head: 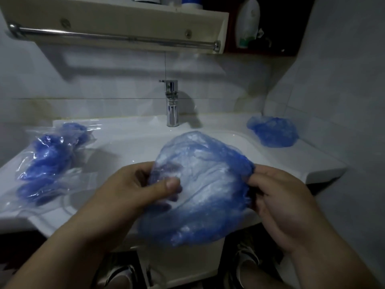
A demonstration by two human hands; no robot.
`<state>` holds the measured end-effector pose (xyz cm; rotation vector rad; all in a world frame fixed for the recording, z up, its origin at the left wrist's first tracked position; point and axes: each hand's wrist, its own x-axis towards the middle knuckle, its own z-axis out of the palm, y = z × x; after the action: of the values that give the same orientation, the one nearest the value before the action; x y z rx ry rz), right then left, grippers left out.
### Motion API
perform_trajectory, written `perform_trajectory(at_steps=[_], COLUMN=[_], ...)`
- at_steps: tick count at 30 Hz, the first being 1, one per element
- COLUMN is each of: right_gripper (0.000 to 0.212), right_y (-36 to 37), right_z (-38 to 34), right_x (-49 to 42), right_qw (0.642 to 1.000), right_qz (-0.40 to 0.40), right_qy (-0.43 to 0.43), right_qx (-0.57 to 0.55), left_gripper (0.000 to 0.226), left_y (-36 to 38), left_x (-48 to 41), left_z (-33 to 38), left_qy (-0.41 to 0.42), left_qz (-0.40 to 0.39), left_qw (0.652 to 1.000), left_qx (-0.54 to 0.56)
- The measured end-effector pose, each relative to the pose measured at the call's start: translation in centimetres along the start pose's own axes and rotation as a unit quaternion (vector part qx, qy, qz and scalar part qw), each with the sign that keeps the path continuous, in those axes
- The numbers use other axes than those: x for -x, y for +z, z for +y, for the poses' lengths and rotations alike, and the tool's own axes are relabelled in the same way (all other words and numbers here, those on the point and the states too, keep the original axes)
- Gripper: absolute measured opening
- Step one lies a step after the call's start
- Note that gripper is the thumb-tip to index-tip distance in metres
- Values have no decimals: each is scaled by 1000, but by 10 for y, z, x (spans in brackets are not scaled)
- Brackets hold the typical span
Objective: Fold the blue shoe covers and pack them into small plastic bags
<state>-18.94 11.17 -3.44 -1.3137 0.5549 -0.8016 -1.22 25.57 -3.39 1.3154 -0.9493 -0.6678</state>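
Note:
A translucent blue shoe cover (200,184) is stretched between both hands above the front of the white sink (133,140). My left hand (135,188) pinches its left edge between thumb and fingers. Its right edge is gripped by my right hand (279,197), fingers curled into the elastic rim. On the left counter lie clear plastic bags (52,155) with blue shoe covers inside them. A loose pile of blue shoe covers (273,131) sits on the right counter by the wall.
A chrome faucet (171,103) stands behind the basin. Above it hangs a shelf with a metal towel rail (114,36), and a white bottle (248,24) stands at the upper right. Tiled walls close the back and right. My shoes show below the counter.

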Motion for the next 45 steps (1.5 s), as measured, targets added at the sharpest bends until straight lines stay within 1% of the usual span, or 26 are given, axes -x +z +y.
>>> perform_trajectory(at_steps=[2,3,5,7,10,12,13,14,16,18,20,21,23,24,25,26,28,29,30,32,34,37,39,40,42,45], right_gripper=[27,25,25,26,16,28,31,31,40,36,35,34,28,25,20,17,20,15,10,17,22,28,23,19,21,26], right_y=[-3,-5,-12,-17,-15,-15,-17,-19,-27,-30,-34,-36,-38,-38,-38,-39,-39,-37,-34,-29,-24,-19,-17,-15,-12,-8], right_z=[-2,-3,-6,-8,-15,-16,-13,-9,2,12,18,20,20,19,18,18,17,15,13,11,13,18,22,23,27,29], right_x=[1,1,0,-2,0,0,-1,-3,-3,-1,-1,-2,-3,-2,-2,-1,-2,-1,-1,-1,-3,-8,-12,-14,-16,-17], right_qw=[1000,1000,1000,1000,996,989,986,983,968,937,903,890,865,860,859,857,856,869,887,913,921,909,895,884,860,842], right_qz=[4,8,8,3,-13,-47,-54,-54,-59,-104,-126,-124,-118,-121,-124,-125,-112,-113,-120,-105,-61,13,48,61,79,92], right_qy=[8,13,19,-4,-91,-139,-154,-163,-168,-187,-187,-185,-199,-204,-203,-201,-208,-200,-185,-160,-140,-123,-121,-124,-126,-113], right_qx=[-1,-4,-5,-6,-3,-7,21,68,175,277,365,397,445,452,453,458,459,439,405,360,360,398,426,446,489,519], left_gripper=[31,28,30,29,21,19,18,20,31,38,28,23,15,12,16,27,49,54,55,51,41,20,11,12,29,62], left_y=[6,7,7,6,6,5,3,-1,-8,-15,-19,-20,-23,-23,-22,-21,-18,-18,-17,-12,-6,1,2,2,1,-3], left_x=[-3,-4,-4,-1,5,8,9,10,12,12,8,6,1,2,5,8,14,16,17,18,17,14,14,14,13,12], left_z=[0,0,2,3,3,6,7,6,0,-10,-23,-28,-35,-33,-30,-26,-20,-18,-15,-11,-9,-11,-13,-15,-18,-19], left_qy=[-9,-11,-7,37,144,201,221,229,220,213,239,261,271,264,258,247,217,200,181,141,106,41,1,-10,-24,-43], left_qz=[91,120,148,154,181,142,107,72,19,-32,-90,-102,-107,-109,-106,-104,-95,-81,-63,-20,27,89,116,128,142,170], left_qw=[995,992,988,987,971,964,961,955,939,923,900,887,872,869,872,880,882,882,888,907,921,929,927,920,900,864], left_qx=[31,47,51,33,-61,-98,-130,-175,-264,-320,-353,-367,-395,-405,-403,-393,-407,-418,-419,-396,-375,-356,-357,-371,-411,-471])
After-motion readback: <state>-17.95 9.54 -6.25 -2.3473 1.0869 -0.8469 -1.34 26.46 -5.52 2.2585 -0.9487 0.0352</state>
